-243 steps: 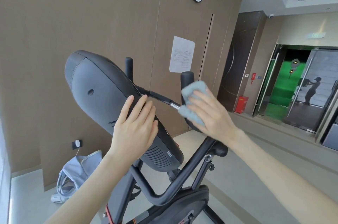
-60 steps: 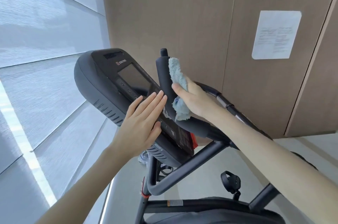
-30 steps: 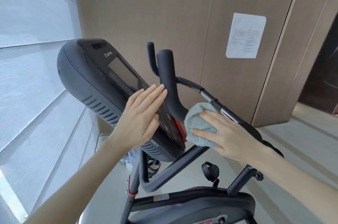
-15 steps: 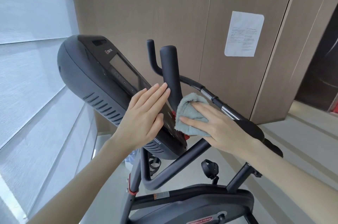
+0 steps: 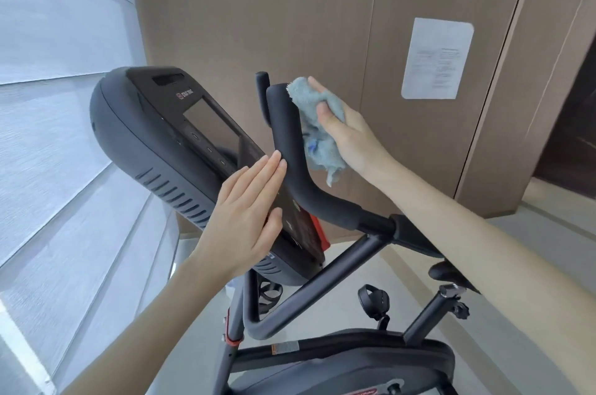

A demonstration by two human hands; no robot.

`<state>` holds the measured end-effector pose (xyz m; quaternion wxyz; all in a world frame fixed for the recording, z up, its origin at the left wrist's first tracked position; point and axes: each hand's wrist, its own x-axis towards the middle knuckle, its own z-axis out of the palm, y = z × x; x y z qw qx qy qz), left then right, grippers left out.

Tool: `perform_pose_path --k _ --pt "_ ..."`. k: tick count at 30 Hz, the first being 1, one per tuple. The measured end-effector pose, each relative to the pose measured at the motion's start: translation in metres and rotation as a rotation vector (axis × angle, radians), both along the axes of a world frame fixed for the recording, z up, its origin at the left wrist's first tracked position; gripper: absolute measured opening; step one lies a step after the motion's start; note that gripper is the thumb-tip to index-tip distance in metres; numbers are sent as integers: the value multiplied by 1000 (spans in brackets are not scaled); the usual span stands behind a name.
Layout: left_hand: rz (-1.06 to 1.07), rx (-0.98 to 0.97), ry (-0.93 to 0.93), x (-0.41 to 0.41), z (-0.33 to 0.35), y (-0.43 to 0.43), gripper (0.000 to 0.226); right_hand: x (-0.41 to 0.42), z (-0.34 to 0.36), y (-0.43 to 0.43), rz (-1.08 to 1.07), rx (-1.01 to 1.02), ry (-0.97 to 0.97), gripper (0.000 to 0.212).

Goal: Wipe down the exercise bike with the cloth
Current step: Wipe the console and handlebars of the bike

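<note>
The crumpled light-blue terry cloth (image 5: 319,140) is gripped in the right hand (image 5: 350,136), thumb and fingers curled round it, and is pressed against the upright black padded handlebar (image 5: 285,133) of the black exercise bike (image 5: 322,281), just left of that hand, near the bar's tip. The left hand (image 5: 248,217) is laid flat, fingers straight and together, nothing held, on the lower face of the big black console (image 5: 145,143), with the handlebar's stem seen just beside its fingertips.

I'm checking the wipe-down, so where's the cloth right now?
Head view, upper middle: the right hand holds the cloth against the right side of the upright handlebar, near its top, just right of the console.
</note>
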<state>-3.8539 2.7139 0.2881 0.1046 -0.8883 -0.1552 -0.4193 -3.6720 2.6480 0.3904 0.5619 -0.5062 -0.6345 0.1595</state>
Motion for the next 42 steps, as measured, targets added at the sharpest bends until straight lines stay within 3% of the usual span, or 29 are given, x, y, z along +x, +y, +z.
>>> perform_pose_path --k 6,13,18,23,26,30,34,42 --pt "113 1 -38 6 -3 -13 55 15 -36 7 129 -119 -45 17" --pt "178 93 -81 38 -15 -58 51 83 -38 -27 158 -333 -636 17" --pt "304 105 -9 64 -34 -75 49 130 -12 -43 258 -266 -307 23" --pt "445 77 10 79 -44 -85 49 106 -59 -35 344 -359 -585 30" --pt "476 51 36 79 -43 -89 52 118 -67 -48 389 -322 -689 38" --pt "479 26 51 76 -43 -89 52 153 -74 -66 462 -207 -977 43" --pt "462 16 67 72 -42 -87 53 163 -86 -78 240 239 -1368 45" --pt "399 -21 49 69 -40 -84 52 129 -98 -60 68 298 -1491 53"
